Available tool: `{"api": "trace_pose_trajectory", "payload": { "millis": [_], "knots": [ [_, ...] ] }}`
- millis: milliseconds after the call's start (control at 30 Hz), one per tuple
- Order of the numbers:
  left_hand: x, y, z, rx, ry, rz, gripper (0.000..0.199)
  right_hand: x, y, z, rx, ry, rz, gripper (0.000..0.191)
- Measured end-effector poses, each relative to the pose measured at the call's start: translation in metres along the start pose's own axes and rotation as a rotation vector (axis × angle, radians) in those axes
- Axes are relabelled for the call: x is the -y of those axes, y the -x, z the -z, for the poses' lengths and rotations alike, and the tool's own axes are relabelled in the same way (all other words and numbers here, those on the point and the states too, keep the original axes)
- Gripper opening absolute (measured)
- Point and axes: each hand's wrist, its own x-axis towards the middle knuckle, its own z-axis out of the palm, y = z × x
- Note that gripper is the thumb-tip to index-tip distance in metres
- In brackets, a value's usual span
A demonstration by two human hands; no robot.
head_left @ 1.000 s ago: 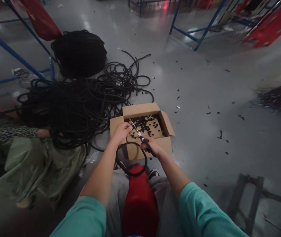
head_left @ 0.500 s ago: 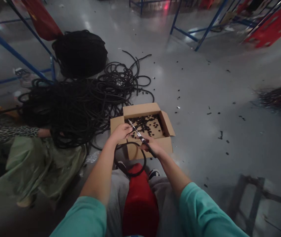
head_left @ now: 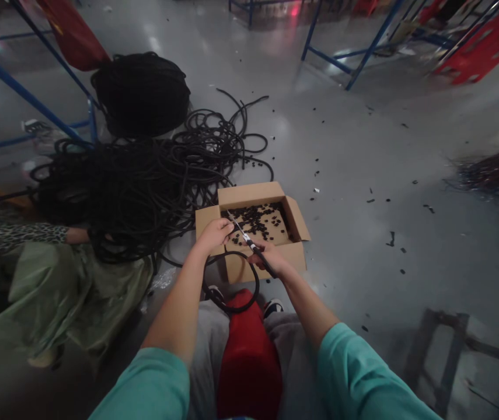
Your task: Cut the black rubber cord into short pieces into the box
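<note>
My left hand pinches the end of a black cord over the near left part of an open cardboard box. From there the cord hangs in a loop in front of the box. Scissors with dark handles are in my right hand, their blades pointing up and left, close by the fingers of my left hand. Whether the blades touch the cord is too small to tell. Inside the box lie several short black pieces.
A large tangle of black cord spreads at the left, with a thick black coil behind it. Beside it a person's patterned sleeve reaches in. Blue metal frames stand farther back. Black scraps dot the floor.
</note>
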Motion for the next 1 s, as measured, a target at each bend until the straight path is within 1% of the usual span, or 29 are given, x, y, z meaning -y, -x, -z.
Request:
{"api": "trace_pose_trajectory", "payload": {
  "millis": [133, 300, 367, 533, 733, 833, 967, 1000],
  "knots": [
    [-0.001, 0.000, -0.002, -0.003, -0.029, 0.003, 0.024, 0.000, 0.001, 0.001, -0.008, 0.021, -0.003, 0.058],
    [-0.007, 0.002, -0.008, 0.110, 0.062, 0.037, 0.023, 0.002, 0.005, 0.003, 0.006, 0.017, 0.045, 0.057],
    [-0.009, 0.002, -0.010, 0.122, 0.096, 0.064, 0.024, 0.004, 0.005, 0.004, 0.019, 0.030, 0.033, 0.056],
    [-0.007, 0.001, -0.009, 0.112, 0.140, 0.103, 0.026, 0.005, 0.004, 0.005, 0.036, 0.036, 0.011, 0.053],
    [-0.004, -0.001, -0.012, 0.075, 0.176, 0.101, 0.026, 0.002, 0.002, 0.004, 0.025, -0.002, -0.006, 0.058],
    [-0.002, -0.002, -0.014, 0.055, 0.158, 0.080, 0.027, 0.001, 0.001, 0.005, 0.011, -0.012, -0.021, 0.060],
    [0.000, -0.002, -0.016, 0.002, 0.087, -0.002, 0.016, 0.001, 0.001, 0.005, -0.037, 0.003, -0.013, 0.056],
    [-0.001, -0.002, -0.016, -0.008, 0.068, -0.023, 0.016, 0.001, 0.001, 0.005, -0.043, 0.001, -0.009, 0.055]
  ]
}}
